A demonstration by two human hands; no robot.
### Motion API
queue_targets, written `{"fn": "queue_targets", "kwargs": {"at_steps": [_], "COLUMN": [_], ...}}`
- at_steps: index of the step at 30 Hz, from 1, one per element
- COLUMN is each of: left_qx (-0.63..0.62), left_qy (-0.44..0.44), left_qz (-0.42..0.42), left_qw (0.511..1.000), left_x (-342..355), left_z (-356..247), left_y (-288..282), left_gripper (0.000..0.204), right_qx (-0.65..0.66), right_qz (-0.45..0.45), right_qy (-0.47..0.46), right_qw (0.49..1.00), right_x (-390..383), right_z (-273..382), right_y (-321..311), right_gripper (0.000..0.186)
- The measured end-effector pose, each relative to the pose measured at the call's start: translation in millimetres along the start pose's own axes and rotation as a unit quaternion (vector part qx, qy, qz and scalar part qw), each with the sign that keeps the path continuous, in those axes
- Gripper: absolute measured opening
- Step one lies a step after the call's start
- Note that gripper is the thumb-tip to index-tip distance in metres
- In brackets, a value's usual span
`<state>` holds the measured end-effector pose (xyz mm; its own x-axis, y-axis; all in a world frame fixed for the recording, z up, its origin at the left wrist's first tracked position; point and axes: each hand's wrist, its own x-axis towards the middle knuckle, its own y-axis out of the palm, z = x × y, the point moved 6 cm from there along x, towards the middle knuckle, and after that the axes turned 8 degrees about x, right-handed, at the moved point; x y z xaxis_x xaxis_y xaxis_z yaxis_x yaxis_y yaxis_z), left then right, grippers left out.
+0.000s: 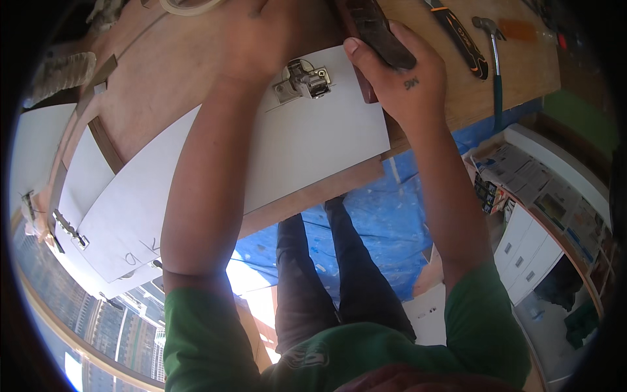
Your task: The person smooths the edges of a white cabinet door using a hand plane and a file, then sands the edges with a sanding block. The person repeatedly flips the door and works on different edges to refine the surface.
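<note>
My right hand (pixel 411 75) is closed around a dark brown, block-shaped tool (pixel 379 32) with a rounded near end. A narrow reddish-brown piece lies along the tool's left side, by the far right edge of a white panel (pixel 326 144); the tool's exact kind is unclear. My left hand (pixel 258 39) reaches over the panel's far edge, blurred and partly cut off by the top of the picture, so its fingers do not show clearly. Between the hands, a metal cabinet hinge (pixel 305 81) is mounted on the panel, with a pencil line beside it.
On the wooden bench (pixel 522 65) to the right lie an orange-and-black handled tool (pixel 460 42) and a claw hammer (pixel 496 72). More white panels with hinges (pixel 68 228) extend left. A tape roll (pixel 189 5) sits far left; blue sheeting (pixel 313 255) covers the floor below.
</note>
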<state>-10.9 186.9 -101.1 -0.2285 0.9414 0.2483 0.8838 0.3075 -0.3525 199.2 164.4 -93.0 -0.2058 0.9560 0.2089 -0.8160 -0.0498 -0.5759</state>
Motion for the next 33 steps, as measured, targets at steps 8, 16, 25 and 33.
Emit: {"fn": "queue_targets", "kwargs": {"at_steps": [8, 16, 25, 33], "left_qx": [-0.013, -0.012, 0.020, 0.036], "left_qy": [-0.095, -0.049, -0.034, -0.172], "left_qz": [0.001, -0.018, -0.003, 0.076], "left_qw": [0.995, 0.999, 0.999, 0.982], "left_x": [6.3, 6.8, 4.2, 0.2], "left_z": [14.7, 20.2, 6.8, -1.4], "left_y": [-5.1, -3.8, -9.1, -3.5], "left_gripper": [0.014, 0.016, 0.019, 0.035], "right_qx": [0.061, 0.060, 0.035, 0.021], "right_qz": [0.050, 0.098, 0.097, 0.104], "right_qy": [0.065, 0.048, 0.007, 0.034], "right_qw": [0.995, 0.992, 0.995, 0.994], "right_x": [-42.4, -121.3, -107.3, -93.7], "right_z": [8.7, 4.7, 10.2, 9.5], "right_y": [-32.7, -56.6, -50.7, -43.8], "right_gripper": [0.040, 0.050, 0.050, 0.046]}}
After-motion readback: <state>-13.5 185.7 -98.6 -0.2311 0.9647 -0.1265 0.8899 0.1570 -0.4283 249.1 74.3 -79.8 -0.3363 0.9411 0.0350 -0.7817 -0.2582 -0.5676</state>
